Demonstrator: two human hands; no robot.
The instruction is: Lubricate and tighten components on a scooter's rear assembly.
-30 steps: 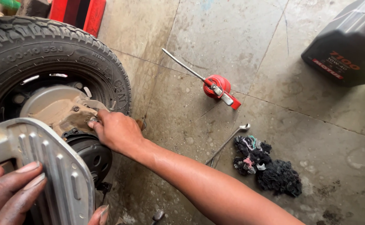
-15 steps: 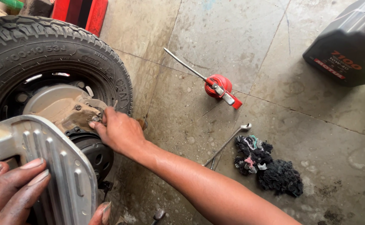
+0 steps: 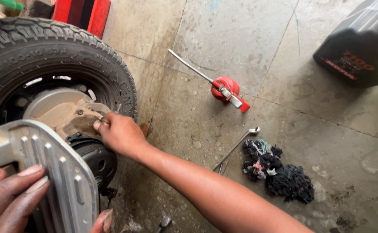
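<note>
View drifts a bit right and up versus a second ago, so the tyre, oil can and wrench sit slightly lower-left in frame. Right hand shifts a little right along the brake plate, fingertips now at its edge by the rim. Left hand shows more fingers, spread further up the ribbed cover. Thumb tip at bottom edge more visible.

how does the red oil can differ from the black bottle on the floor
The red oil can is small and round with a long thin metal spout, in full view. The black bottle is far bigger, boxy, red-capped and cut off by the frame edge. Both rest on the concrete floor, away from both hands.
</note>
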